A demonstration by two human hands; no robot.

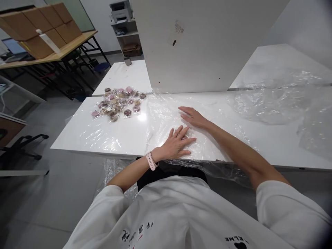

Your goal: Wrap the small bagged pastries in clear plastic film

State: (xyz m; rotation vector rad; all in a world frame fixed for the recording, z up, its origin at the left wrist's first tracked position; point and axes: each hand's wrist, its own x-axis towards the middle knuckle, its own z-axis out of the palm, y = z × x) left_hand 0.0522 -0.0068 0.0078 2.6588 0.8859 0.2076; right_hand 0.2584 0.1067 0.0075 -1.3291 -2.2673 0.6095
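Note:
A thin sheet of clear plastic film point(159, 121) lies wrinkled over the white table point(70, 128) and hangs over its front edge. My left hand point(175, 144), with a pale pink band point(150, 161) on the wrist, rests on the film with fingers spread. Something small and brownish shows partly by its fingertips; I cannot make out what it is. Just beyond, my right hand point(194, 117) reaches over the film, fingers extended and holding nothing. To the left lies a loose pile of small round pieces point(116, 103) in clear wrappers, coloured pink, brown and tan.
More crumpled clear film point(272, 100) covers the table's right side. A white upright panel point(207, 45) stands along the back. A small grey cup point(127, 61) sits at the far left. Cardboard boxes point(38, 27) are stacked on a wooden table beyond, and a printer point(121, 14) tops a shelf.

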